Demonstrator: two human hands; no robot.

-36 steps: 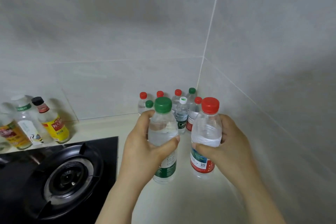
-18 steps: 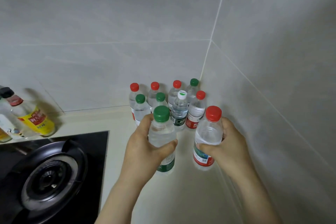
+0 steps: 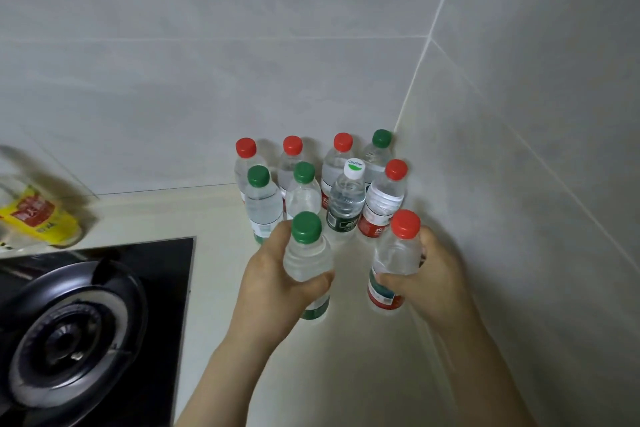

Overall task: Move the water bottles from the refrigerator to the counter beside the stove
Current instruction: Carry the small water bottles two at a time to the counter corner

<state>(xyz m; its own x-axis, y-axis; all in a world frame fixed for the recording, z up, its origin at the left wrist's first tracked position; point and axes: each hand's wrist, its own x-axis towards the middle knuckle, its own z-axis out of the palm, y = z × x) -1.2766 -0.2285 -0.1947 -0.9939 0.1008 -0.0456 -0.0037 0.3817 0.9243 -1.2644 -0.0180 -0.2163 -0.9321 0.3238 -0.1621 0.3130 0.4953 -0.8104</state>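
Note:
My left hand (image 3: pixel 277 284) grips a clear water bottle with a green cap (image 3: pixel 306 253), held upright just in front of the bottle cluster. My right hand (image 3: pixel 429 279) grips a second bottle with a red cap (image 3: pixel 394 253), also upright, close to the right wall. Whether either bottle's base touches the cream counter (image 3: pixel 221 218) I cannot tell. Behind them several water bottles (image 3: pixel 346 198) with red, green and white caps stand packed in the tiled corner.
A black gas stove (image 3: pixel 79 322) with a round burner fills the lower left. A bottle with a yellow label (image 3: pixel 38 217) stands blurred at the left by the back wall. Grey tiled walls close the counter at the back and right.
Both hands have carried their bottles forward toward the cluster in the corner. The view has shifted right and down, so the stove and the condiment bottles have slid left.

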